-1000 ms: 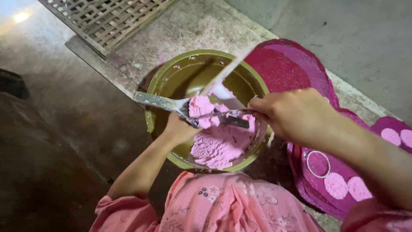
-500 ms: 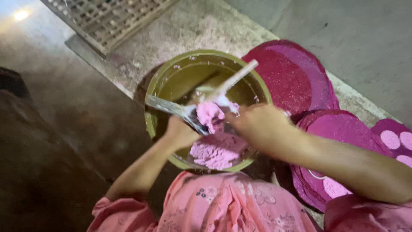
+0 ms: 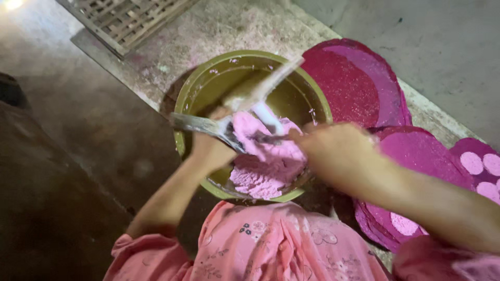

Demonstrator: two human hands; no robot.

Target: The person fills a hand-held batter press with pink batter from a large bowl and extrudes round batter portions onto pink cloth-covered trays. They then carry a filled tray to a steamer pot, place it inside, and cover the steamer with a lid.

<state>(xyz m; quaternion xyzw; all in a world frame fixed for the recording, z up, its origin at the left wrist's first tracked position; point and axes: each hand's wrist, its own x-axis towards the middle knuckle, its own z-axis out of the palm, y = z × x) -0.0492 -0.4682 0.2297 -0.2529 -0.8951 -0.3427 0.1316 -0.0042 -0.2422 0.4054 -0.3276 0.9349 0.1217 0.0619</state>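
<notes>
A round olive-green bowl (image 3: 195, 88) sits on the ground in front of me, with a mound of pink paste (image 3: 265, 169) in its near half. My left hand (image 3: 211, 151) grips a flat metal trowel (image 3: 195, 123) that lies across the bowl's left rim. My right hand (image 3: 338, 156) is closed around a second, pale blade-like tool (image 3: 263, 88) that slants up over the bowl and is blurred. Both tools meet over a lump of pink paste (image 3: 252, 130).
Flat round pink and magenta discs (image 3: 346, 78) lie overlapping to the right of the bowl, some with pale dots (image 3: 482, 164). A metal grate (image 3: 127, 18) lies at the top left. My pink floral clothing (image 3: 271, 247) fills the bottom.
My right hand has stayed low over the bowl's right side, while the pale tool keeps working the paste against the trowel. The camera has shifted slightly.
</notes>
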